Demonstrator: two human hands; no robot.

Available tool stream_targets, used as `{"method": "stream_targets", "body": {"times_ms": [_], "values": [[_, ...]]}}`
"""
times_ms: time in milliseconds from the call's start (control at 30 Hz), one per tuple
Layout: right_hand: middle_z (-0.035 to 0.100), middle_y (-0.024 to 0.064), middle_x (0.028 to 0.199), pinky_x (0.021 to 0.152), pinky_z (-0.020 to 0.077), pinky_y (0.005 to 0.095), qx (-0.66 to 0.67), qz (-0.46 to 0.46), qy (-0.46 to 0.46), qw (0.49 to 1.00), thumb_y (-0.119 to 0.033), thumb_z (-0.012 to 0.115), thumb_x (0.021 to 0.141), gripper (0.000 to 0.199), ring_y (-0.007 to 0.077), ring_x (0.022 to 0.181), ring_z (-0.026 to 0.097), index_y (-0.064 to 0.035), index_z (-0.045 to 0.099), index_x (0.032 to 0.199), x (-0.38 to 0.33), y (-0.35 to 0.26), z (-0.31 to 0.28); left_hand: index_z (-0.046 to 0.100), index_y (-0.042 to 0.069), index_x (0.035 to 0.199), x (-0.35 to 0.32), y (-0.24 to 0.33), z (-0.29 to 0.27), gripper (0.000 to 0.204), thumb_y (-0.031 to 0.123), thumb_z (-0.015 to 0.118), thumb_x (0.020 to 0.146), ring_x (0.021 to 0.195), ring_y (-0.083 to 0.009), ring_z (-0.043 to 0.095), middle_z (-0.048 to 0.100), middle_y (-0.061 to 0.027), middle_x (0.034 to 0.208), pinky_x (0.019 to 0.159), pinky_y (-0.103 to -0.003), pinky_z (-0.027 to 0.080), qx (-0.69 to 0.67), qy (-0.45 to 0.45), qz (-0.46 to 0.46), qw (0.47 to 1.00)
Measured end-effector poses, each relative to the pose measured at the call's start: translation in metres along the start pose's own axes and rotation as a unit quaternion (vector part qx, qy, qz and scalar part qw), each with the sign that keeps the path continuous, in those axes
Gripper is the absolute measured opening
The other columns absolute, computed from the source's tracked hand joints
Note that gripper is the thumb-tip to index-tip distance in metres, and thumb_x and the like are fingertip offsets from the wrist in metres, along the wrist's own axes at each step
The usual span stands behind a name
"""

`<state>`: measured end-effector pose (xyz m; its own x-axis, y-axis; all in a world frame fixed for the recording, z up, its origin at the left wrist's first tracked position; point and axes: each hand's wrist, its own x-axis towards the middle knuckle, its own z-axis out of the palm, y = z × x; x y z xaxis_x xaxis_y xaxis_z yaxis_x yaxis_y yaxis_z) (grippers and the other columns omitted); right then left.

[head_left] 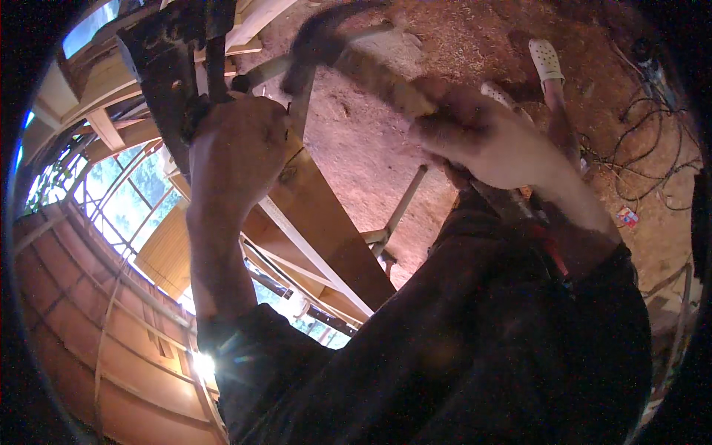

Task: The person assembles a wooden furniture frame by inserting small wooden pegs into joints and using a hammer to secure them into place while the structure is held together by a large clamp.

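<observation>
My right hand (486,133) is closed around the wooden handle of a hammer (386,81). The hammer's dark head is smeared by motion and hangs at the upper middle, to the right of and above my left hand. My left hand (241,137) is closed at the top of a wooden plank (326,215), beside a dark, rough-looking piece (167,70). A thin dark sliver stands at its fingers, too small to name. What the left fingers grip is hidden behind the back of the hand.
Timber framing (107,126) fills the upper left, above a curved reddish panel wall (141,334). White clogs (546,61) on feet stand on the reddish dirt floor (356,148). Dark cables (645,148) lie tangled at the right. A bright lamp (202,364) glares at the lower left.
</observation>
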<state>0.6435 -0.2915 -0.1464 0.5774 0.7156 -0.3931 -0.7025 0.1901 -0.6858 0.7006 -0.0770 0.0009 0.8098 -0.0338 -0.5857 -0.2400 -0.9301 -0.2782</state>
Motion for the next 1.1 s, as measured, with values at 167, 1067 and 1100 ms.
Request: {"method": "stream_targets", "body": {"times_ms": [167,1067,1100], "values": [[0.057,0.0037,0.073,0.046,0.0407,0.0249,0.017,0.018,0.024,0.999,-0.023,0.057,0.094,0.054,0.0112,0.051,0.052,0.0018,0.039,0.138,0.002,-0.006,-0.005,0.072,0.008,0.083,-0.002,-0.004,0.001,0.023,0.023,0.054,0.088,0.080,-0.0345,0.066,0.068,-0.0156,0.084,0.077,-0.045,0.053,0.002,-0.029,-0.023,0.999],[0.061,0.0060,0.066,0.056,0.0518,0.0319,-0.092,0.255,0.077,0.959,-0.020,0.057,0.088,0.018,0.0186,0.057,0.060,-0.0039,0.065,0.084,0.069,0.071,-0.180,0.062,0.004,0.063,-0.055,0.093,0.128,0.035,0.028,0.069,0.088,0.048,-0.0145,0.048,0.056,-0.0086,0.060,0.046,-0.032,0.036,-0.471,0.132,-0.333,0.806],[0.062,0.0069,0.068,0.058,0.0515,0.0331,-0.119,0.273,0.079,0.951,-0.021,0.057,0.087,0.020,0.0195,0.059,0.061,-0.0035,0.066,0.083,0.071,0.077,-0.199,0.063,0.004,0.066,-0.048,0.098,0.148,0.032,0.027,0.068,0.089,0.050,-0.0113,0.046,0.054,-0.0047,0.061,0.046,-0.031,0.035,-0.590,0.166,-0.376,0.695]]}}
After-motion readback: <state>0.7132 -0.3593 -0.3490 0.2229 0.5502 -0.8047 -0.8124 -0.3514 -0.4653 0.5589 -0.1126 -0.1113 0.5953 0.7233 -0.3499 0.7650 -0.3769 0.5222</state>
